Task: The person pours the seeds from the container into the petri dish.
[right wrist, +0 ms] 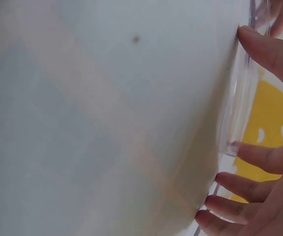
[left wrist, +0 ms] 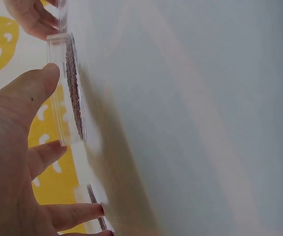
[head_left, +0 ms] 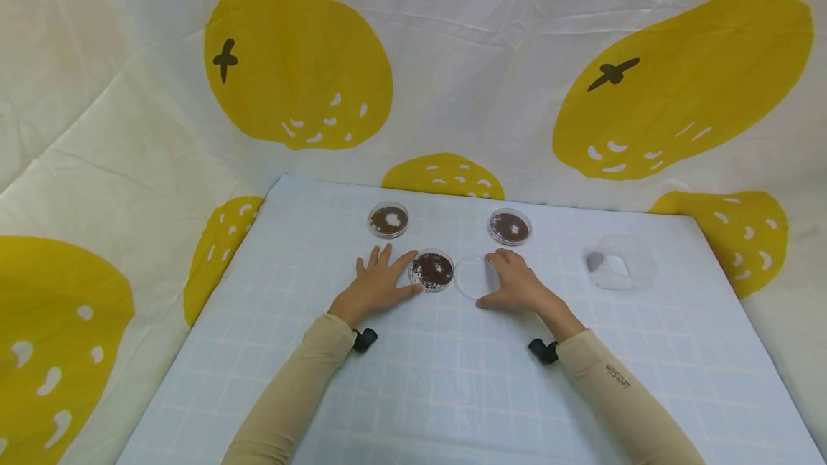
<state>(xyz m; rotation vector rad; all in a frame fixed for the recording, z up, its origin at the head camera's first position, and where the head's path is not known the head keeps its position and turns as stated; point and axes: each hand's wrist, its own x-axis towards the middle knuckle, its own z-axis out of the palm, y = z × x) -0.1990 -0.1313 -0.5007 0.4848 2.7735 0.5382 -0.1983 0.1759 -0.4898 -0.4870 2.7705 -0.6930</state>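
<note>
Near the table's middle, my left hand [head_left: 377, 285] holds a round petri dish [head_left: 432, 270] by its sides, thumb at the near edge and index finger at the far edge. Dark brown crumbs with white specks fill its bottom, seen edge-on in the left wrist view [left wrist: 72, 88]. Right beside it is a clear petri dish piece [head_left: 472, 278] with nothing inside. My right hand [head_left: 517, 285] pinches that piece between thumb and index finger, the other fingers spread behind it in the right wrist view. The two round rims nearly meet.
Two more petri dishes with brown and white contents stand farther back, one at the left [head_left: 388, 220] and one at the right [head_left: 510, 227]. A clear plastic container [head_left: 610, 268] sits to the right. A printed cloth [head_left: 465, 56] hangs behind the table [head_left: 439, 393].
</note>
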